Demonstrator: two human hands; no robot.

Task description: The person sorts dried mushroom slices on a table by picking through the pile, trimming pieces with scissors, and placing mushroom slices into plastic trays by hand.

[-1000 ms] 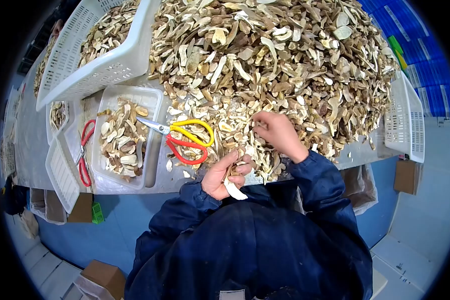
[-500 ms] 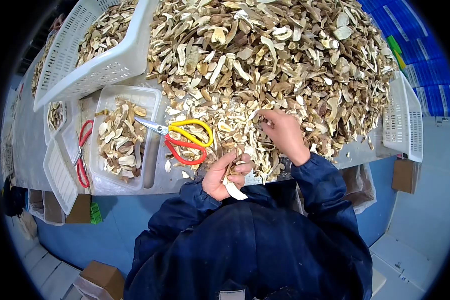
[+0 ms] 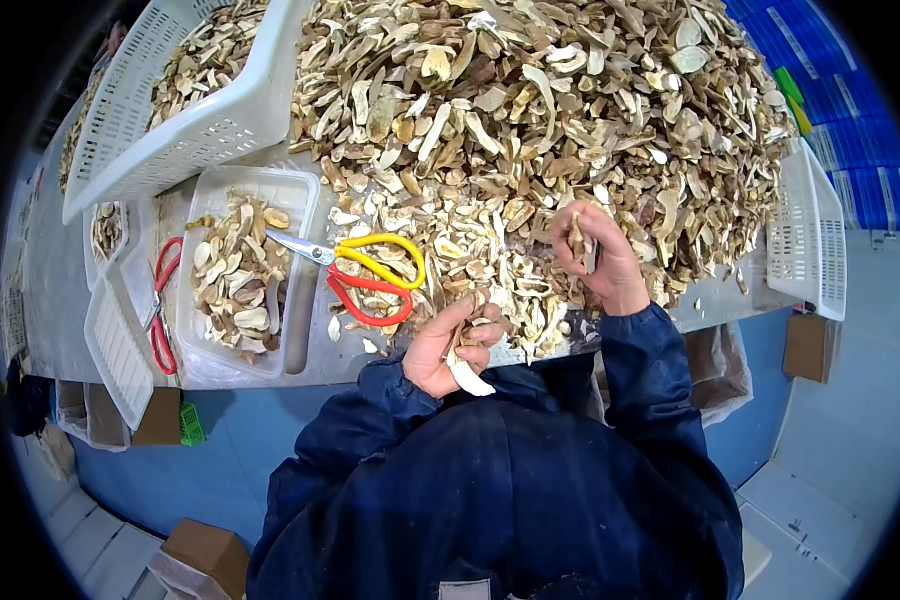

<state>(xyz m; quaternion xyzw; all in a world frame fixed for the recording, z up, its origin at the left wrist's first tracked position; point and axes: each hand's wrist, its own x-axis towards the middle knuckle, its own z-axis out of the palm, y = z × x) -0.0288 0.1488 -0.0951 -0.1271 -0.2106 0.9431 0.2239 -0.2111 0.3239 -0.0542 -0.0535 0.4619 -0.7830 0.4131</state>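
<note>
My left hand [image 3: 448, 350] is closed around several dried mushroom slices [image 3: 468, 377] at the table's front edge; a broad white one sticks out below the fingers. To the right, my right hand [image 3: 602, 258] is raised over the front of the heap, its fingers curled around a brownish mushroom slice [image 3: 578, 238]. A large heap of dried mushroom slices [image 3: 530, 130] spreads over the table, with smaller pale pieces in front of it. Scissors with one yellow and one red handle [image 3: 370, 275] lie left of my left hand, blades resting on the rim of a clear plastic tray [image 3: 306, 215] of slices.
A white perforated basket [image 3: 185, 150] with slices stands at the back left. Red-handled scissors [image 3: 160, 305] and a white ribbed tray [image 3: 117, 345] lie at the left. Another white basket [image 3: 818, 235] stands at the right edge, near blue crates [image 3: 860, 130]. Cardboard boxes [image 3: 205, 555] sit below.
My right hand has moved right from the pale pieces and turned, its fingers now curled around a slice. My left hand stays in place with its slices.
</note>
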